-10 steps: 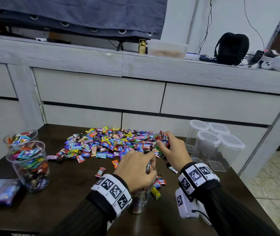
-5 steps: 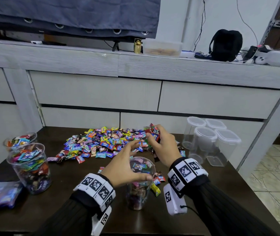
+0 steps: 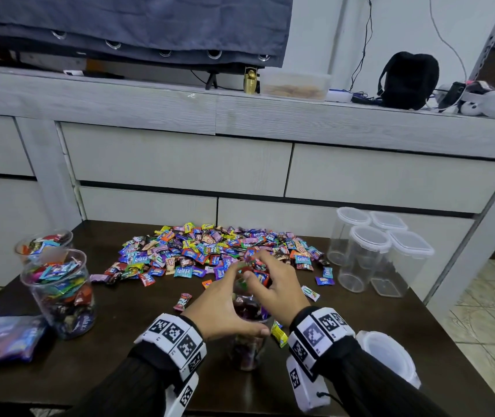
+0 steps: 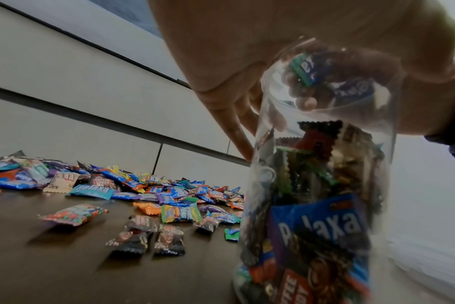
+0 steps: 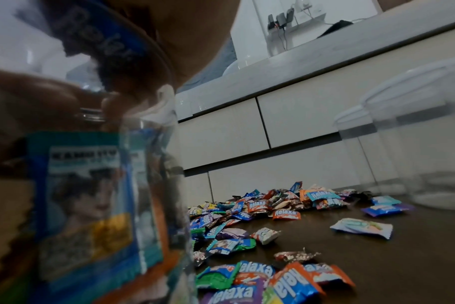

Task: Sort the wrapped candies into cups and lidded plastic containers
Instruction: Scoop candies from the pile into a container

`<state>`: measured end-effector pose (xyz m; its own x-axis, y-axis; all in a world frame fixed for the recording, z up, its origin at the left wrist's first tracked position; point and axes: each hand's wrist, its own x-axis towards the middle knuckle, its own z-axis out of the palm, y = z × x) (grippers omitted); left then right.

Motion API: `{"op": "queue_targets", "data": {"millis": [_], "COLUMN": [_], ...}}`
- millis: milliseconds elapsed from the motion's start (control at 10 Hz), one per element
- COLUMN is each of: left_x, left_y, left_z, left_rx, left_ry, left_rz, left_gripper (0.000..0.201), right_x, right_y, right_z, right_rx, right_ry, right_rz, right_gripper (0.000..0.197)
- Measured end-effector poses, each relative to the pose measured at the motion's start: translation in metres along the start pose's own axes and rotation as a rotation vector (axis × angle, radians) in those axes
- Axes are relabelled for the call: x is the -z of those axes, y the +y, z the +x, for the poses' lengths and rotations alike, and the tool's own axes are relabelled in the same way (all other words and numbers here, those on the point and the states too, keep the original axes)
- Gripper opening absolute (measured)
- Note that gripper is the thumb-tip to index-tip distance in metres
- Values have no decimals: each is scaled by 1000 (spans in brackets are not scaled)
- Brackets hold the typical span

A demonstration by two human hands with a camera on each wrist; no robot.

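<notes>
Now, with left hand (image 3: pixel 225 308) curled round the near clear cup (image 3: pixel 249 347), right hand (image 3: pixel 273 284) clutching a bunch of candies (image 3: pixel 255 266) over its rim, best lowered inside before letting go, avoiding spills.

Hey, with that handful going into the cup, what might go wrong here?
The cup already looks nearly full, so candies held by the right hand may spill over the rim. The left hand cups only its top, so a push could tip it. A lidded container sits close behind the right wrist and might get knocked.
</notes>
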<state>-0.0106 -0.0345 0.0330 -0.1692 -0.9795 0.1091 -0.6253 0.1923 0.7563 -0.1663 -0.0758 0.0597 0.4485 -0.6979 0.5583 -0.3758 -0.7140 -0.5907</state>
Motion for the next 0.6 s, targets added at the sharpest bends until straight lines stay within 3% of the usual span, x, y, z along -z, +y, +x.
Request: {"op": "queue_targets", "data": {"millis": [200,600], "left_x": [-2,-5], "left_y": [1,-7], "left_z": [0,4], "left_rx": [0,-62], "left_ry": [37,44], "left_rz": [-90,-87], "left_gripper": [108,114], "right_x": [6,15], "right_y": [-4,-16], "right_z": [-1,11], "right_rx": [137,208], "right_ry": [-173,-422], "right_rz": [-118,-297], "right_gripper": [21,22]}}
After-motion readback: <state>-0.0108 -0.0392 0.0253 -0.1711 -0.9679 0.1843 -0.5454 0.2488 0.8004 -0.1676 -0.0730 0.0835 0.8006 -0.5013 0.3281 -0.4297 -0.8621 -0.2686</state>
